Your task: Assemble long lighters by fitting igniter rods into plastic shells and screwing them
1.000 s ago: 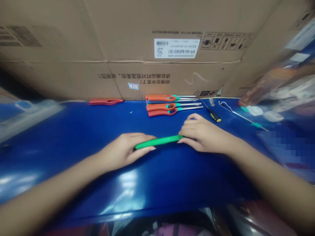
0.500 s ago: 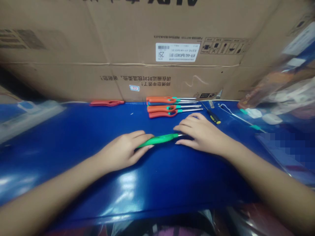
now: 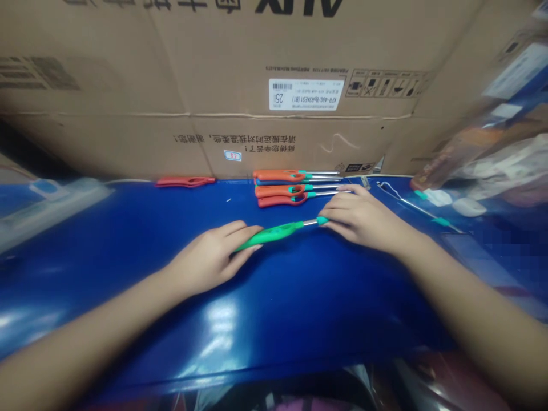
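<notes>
My left hand (image 3: 218, 254) is closed around the rear end of a green long-necked lighter body (image 3: 274, 234), held tilted slightly up to the right above the blue tabletop. A short stretch of metal tube (image 3: 309, 223) shows beyond its front end. There it meets a small teal plastic piece (image 3: 322, 220), pinched by the fingertips of my right hand (image 3: 363, 220). Whatever lies under the right fingers is hidden. Just behind that hand, several orange and red lighters (image 3: 278, 190) with teal triggers and metal tubes lie stacked side by side.
A large cardboard box (image 3: 171, 91) stands along the back. At its foot lies a red lighter shell (image 3: 185, 181). To the right are a metal tube with a teal piece and white wire (image 3: 417, 206) and plastic bags (image 3: 509, 165). A clear plastic case (image 3: 55, 208) sits at left.
My right hand has moved up and right, and the teal piece at its fingertips now shows. The green lighter body has shifted slightly left and up. The screwdriver is now hidden behind my right hand.
</notes>
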`<state>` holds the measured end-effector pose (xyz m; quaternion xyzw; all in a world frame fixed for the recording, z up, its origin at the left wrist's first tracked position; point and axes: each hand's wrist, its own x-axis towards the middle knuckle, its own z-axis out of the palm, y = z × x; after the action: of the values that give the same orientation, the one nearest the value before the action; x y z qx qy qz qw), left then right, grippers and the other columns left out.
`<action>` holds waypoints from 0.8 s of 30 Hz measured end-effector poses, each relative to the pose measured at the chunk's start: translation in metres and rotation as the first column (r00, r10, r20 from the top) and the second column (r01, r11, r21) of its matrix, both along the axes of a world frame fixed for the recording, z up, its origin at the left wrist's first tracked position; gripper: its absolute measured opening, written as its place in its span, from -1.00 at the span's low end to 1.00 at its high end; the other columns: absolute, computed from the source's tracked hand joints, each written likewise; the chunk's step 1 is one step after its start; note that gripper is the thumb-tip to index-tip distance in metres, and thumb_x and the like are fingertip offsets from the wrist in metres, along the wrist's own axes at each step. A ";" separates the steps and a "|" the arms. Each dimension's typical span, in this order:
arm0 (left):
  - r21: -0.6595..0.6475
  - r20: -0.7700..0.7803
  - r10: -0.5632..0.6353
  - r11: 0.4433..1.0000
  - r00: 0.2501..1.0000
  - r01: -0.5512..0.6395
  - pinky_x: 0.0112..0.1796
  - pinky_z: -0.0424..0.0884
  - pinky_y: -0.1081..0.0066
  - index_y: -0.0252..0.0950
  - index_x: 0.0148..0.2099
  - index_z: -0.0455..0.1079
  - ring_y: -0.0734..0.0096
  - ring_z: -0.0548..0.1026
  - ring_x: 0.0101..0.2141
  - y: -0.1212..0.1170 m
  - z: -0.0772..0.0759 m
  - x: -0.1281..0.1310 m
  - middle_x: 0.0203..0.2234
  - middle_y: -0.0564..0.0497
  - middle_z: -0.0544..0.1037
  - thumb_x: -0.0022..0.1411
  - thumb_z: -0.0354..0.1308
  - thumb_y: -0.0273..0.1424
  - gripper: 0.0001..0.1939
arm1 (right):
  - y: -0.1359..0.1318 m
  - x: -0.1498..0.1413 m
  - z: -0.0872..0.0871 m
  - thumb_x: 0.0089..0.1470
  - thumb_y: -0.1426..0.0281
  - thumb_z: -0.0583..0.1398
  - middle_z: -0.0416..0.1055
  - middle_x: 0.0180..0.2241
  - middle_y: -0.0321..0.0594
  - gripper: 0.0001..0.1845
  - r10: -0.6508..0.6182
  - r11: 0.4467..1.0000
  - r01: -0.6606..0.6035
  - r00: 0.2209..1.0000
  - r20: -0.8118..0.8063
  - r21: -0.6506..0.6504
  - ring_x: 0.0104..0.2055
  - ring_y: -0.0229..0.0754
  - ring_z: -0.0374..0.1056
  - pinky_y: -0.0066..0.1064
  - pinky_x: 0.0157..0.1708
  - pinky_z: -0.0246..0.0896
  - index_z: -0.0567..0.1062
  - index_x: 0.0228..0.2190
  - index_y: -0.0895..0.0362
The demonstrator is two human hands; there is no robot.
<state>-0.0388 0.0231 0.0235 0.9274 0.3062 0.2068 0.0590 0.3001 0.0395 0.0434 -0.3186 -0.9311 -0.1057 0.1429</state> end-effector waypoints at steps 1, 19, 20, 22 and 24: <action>0.004 0.001 -0.011 1.000 1.000 0.011 -0.31 0.45 0.41 -0.33 0.18 0.38 0.34 0.53 -0.31 0.000 -0.001 0.000 -0.24 -0.08 0.52 0.48 -0.01 -0.30 -0.65 | -0.001 -0.002 -0.001 0.35 0.33 0.11 0.60 -0.25 -0.16 -0.76 0.020 1.000 -0.020 1.000 0.001 -0.001 -0.16 -0.09 0.45 -0.10 0.12 0.09 0.57 -0.20 0.14; -0.450 0.242 -0.043 0.880 0.969 0.151 -0.38 0.33 0.57 -0.31 -0.16 0.49 0.55 0.44 -0.47 -0.008 0.001 0.008 -0.44 0.09 0.52 0.40 0.14 -0.36 -0.85 | -0.026 -0.030 -0.015 0.34 0.45 0.08 0.57 -0.27 -0.03 -0.78 0.174 0.973 -0.157 0.981 -0.090 0.169 -0.32 -0.17 0.44 -0.35 -0.37 0.30 0.52 -0.18 0.26; -0.451 0.241 -0.045 0.879 0.970 0.153 -0.39 0.33 0.57 -0.31 -0.17 0.49 0.55 0.43 -0.47 -0.009 0.000 0.009 -0.45 0.09 0.52 0.40 0.14 -0.36 -0.85 | -0.027 -0.030 -0.015 0.35 0.46 0.06 0.57 -0.26 -0.04 -0.77 0.170 0.974 -0.155 0.983 -0.076 0.164 -0.31 -0.17 0.44 -0.36 -0.37 0.29 0.52 -0.17 0.25; -0.445 0.237 -0.053 0.882 0.970 0.157 -0.40 0.32 0.56 -0.32 -0.16 0.49 0.55 0.43 -0.47 -0.010 -0.001 0.009 -0.45 0.09 0.52 0.40 0.14 -0.36 -0.85 | -0.028 -0.030 -0.015 0.34 0.47 0.04 0.56 -0.27 -0.05 -0.75 0.154 0.979 -0.146 0.987 -0.041 0.142 -0.32 -0.18 0.42 -0.36 -0.38 0.27 0.51 -0.17 0.23; -0.435 0.237 -0.060 0.886 0.970 0.161 -0.39 0.33 0.56 -0.32 -0.13 0.49 0.54 0.44 -0.46 -0.013 -0.003 0.009 -0.43 0.08 0.53 0.40 0.13 -0.36 -0.85 | -0.029 -0.031 -0.015 0.33 0.48 0.03 0.54 -0.30 -0.07 -0.75 0.137 0.985 -0.136 0.991 -0.007 0.107 -0.36 -0.18 0.38 -0.36 -0.40 0.22 0.51 -0.20 0.23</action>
<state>-0.0295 0.0103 0.0205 0.8762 0.2839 0.2262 0.3170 0.2696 0.0107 0.0280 -0.2468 -0.9427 -0.1428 0.1730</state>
